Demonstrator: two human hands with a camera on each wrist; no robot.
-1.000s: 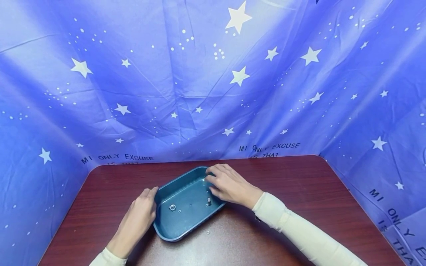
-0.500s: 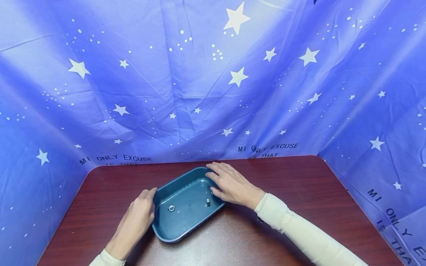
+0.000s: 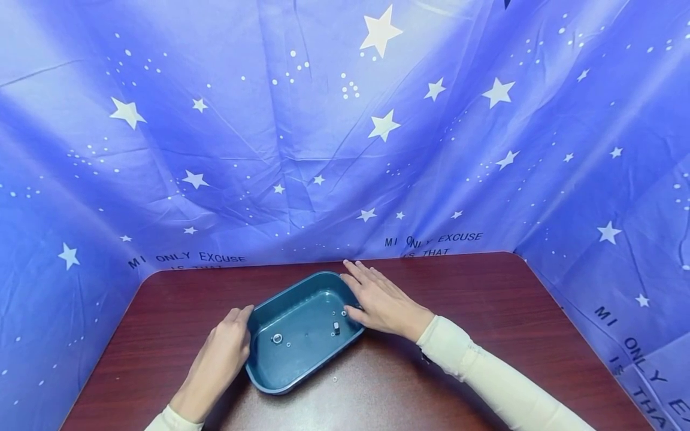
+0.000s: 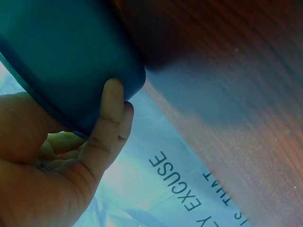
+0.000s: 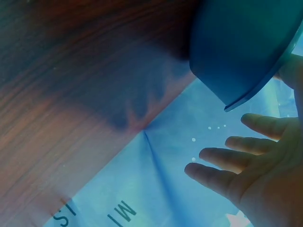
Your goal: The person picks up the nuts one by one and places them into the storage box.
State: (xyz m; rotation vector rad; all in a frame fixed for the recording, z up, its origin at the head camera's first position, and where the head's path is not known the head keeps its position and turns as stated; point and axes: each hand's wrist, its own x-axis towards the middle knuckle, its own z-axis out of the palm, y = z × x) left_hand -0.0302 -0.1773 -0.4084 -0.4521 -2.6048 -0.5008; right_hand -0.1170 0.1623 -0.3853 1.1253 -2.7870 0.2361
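Note:
A dark teal plastic tray (image 3: 307,356) sits slanted on the table, its far right corner highest in the head view. My left hand (image 3: 220,356) grips its left end; in the left wrist view the fingers (image 4: 112,101) lie against the outer wall and curl at the rim. At the right end is my right hand (image 3: 385,305), fingers extended and spread; in the right wrist view those fingers (image 5: 222,158) stand apart from the wall, while the thumb reaches over the rim. Inside lie a round metal nut (image 3: 277,339), a taller metal nut (image 3: 336,327) and several tiny rings (image 3: 288,345).
A tiny ring (image 3: 335,379) lies on the dark red wooden table (image 3: 458,293) in front of the tray. Behind and at both sides hangs a blue cloth (image 3: 302,137) printed with white stars and lettering.
The right hand's fingers have straightened and drawn off the tray's right end, showing more small metal parts there. The left hand keeps its grip, and the tray stays in place.

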